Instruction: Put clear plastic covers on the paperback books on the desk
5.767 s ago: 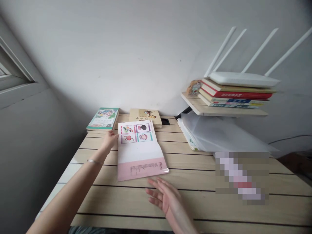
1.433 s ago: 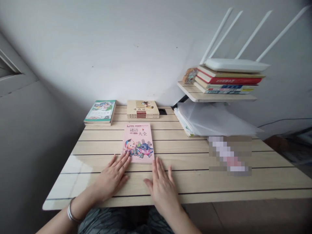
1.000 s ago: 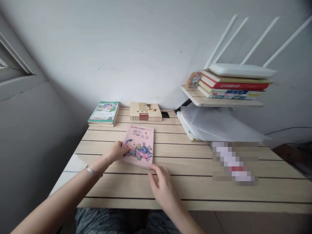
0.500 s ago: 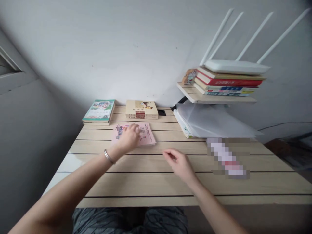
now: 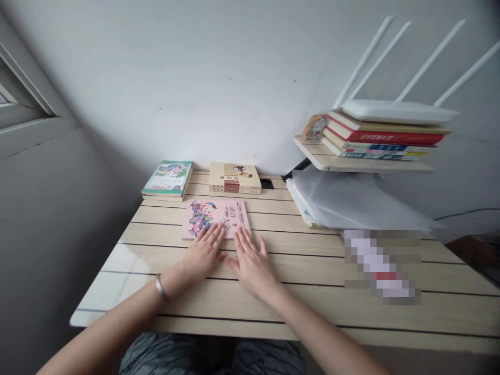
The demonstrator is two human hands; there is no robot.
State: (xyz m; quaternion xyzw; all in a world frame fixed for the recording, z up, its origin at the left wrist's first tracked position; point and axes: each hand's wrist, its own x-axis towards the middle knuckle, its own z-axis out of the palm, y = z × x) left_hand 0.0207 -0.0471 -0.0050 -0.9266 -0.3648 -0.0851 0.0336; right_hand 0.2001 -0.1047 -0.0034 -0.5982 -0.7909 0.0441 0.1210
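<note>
A pink book [image 5: 203,213] with a cartoon child and large characters on its cover lies flat on the wooden table [image 5: 312,312]. My left hand [image 5: 203,254], with a silver bracelet at the wrist, rests flat with its fingertips on the book's near edge. Beside it my right hand [image 5: 252,263] is spread, its fingers over the book's near right corner. Both hands are open, and the thumbs nearly meet just in front of the book. Part of the near edge is hidden under the fingers.
Behind stand green-bordered books [image 5: 167,179] and cream books [image 5: 234,178]. At right a small shelf [image 5: 324,156] carries stacked books [image 5: 383,138] and a white router [image 5: 398,111]. Below it lie papers in a clear sleeve [image 5: 351,200]. A blurred-out object [image 5: 380,268] lies nearer.
My left hand has come back from the middle of the pink book to its near edge and flattened. My right hand has moved left onto the book and opened. The view has shifted slightly left.
</note>
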